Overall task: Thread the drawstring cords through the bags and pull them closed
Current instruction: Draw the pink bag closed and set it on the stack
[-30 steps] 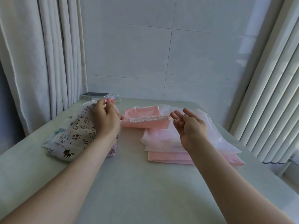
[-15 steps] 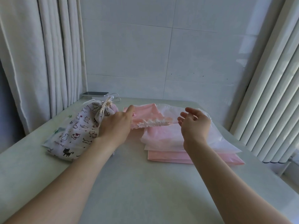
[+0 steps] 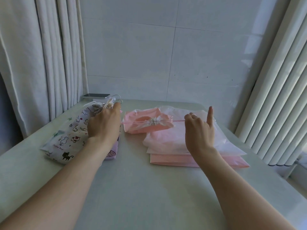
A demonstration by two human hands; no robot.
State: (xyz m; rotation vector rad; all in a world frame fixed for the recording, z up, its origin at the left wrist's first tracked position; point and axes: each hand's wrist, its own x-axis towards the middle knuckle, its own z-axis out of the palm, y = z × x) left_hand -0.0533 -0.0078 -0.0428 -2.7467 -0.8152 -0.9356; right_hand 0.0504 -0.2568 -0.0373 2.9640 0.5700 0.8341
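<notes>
Midway along the tabletop's (image 3: pixel 141 188) far edge lies the pink drawstring bag (image 3: pixel 141 128), its mouth gathered tight. It looks light, soft and slippery. The left hand (image 3: pixel 104 125) and right hand (image 3: pixel 199 130) each pinch the thin, taut pink cord (image 3: pixel 177 120); its ends are likely the safest hold.

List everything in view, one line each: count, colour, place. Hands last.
pink bag: one, pink, mid-table, mouth gathered
cord: one, pink, taut between both hands, through the pink bag
printed bags: pile, count unclear, white cat print on top, table's left
flat bags: stack, count unclear, pink and white, table's right
phone: one, dark, far left corner
cable: one, white, beside the phone
table: one, pale grey
curtain: white, left
blind: white, right
wall: white tiles, behind
left hand: holds the cord's left end
right hand: pinches the cord's right end, one finger raised
</notes>
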